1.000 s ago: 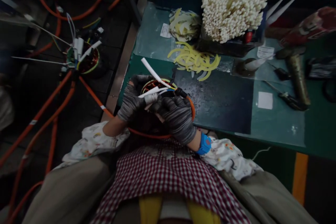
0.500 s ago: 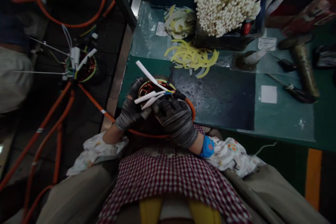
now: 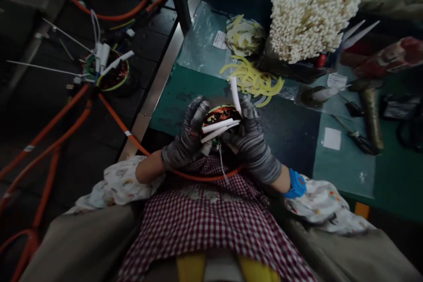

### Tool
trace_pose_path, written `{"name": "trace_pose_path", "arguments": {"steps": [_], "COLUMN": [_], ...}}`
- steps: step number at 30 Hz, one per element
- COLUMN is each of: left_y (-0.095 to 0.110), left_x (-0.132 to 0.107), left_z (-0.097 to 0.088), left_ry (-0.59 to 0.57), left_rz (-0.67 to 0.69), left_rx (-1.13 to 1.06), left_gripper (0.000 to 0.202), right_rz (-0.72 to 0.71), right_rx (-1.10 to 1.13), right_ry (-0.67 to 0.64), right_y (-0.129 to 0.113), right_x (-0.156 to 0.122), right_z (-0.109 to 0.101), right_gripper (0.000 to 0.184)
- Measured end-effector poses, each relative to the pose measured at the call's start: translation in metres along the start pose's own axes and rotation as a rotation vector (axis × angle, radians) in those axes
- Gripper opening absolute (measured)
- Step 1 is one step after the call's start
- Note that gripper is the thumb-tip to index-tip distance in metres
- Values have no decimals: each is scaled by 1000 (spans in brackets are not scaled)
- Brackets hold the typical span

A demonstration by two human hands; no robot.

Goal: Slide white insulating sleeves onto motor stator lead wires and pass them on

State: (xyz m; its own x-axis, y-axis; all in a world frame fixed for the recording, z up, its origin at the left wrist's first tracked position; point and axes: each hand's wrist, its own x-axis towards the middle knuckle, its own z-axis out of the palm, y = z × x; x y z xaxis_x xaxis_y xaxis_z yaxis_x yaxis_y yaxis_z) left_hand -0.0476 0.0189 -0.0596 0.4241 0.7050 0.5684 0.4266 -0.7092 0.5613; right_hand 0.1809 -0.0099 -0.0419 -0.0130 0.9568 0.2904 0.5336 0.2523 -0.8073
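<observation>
The left hand and right hand, fingers curled, clasp opposite sides of the coil, a white sleeve beside the right fingers. The coil sits by the bench's near edge, toward its left corner.

Room over dark mat right of right hand; yellow strips obstruct beyond, orange cable spans lap side.

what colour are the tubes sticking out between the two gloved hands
The tubes are white; this shows in the head view, the only one here.
</observation>
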Motion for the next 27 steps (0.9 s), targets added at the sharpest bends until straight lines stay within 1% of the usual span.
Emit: {"name": "trace_pose_path", "arguments": {"steps": [3, 5, 7, 8, 12, 14, 17, 19, 21, 22, 24, 27], "left_y": [0, -2, -3, -5, -7, -5, 2, 8, 14, 17, 21, 27], "left_x": [3, 2, 1, 1, -1, -1, 0, 2, 6, 9, 15, 25], "left_z": [-3, -6, -8, -8, -5, -5, -8, -8, -5, -2, 3, 7], "left_ry": [14, -34, -89, -94, -27, -40, -79, -77, -49, -31, -2, -9], "left_rz": [2, -2, 8, 19, 65, 40, 8, -18, -48, -64, -94, -112], "left_rx": [-17, -56, -94, -106, -115, -101, -91, -97, -79, -60, -27, -27], "left_gripper": [80, 83, 87, 89, 89, 88, 85, 89, 95, 94, 86, 83], "right_rz": [34, 7, -46, -66, -75, -85, -78, -66, -69, -71, -85, -147], "right_rx": [23, 15, -6, -10, -26, -86, -222, -290, -277, -241, -142, -67], "right_ry": [-41, -57, -80, -89, -102, -96, -38, 2, 19, 14, -21, -69], "right_y": [5, 8, 12, 15, 23, 23, 18, 15, 13, 13, 16, 23], "right_x": [0, -1, -2, -3, -7, -10, -16, -20, -22, -23, -22, -16], "right_z": [-3, -5, -9, -11, -15, -15, -10, -6, -5, -7, -14, -31], "right_gripper": [91, 92, 88, 87, 87, 87, 87, 87, 89, 89, 84, 58]}}
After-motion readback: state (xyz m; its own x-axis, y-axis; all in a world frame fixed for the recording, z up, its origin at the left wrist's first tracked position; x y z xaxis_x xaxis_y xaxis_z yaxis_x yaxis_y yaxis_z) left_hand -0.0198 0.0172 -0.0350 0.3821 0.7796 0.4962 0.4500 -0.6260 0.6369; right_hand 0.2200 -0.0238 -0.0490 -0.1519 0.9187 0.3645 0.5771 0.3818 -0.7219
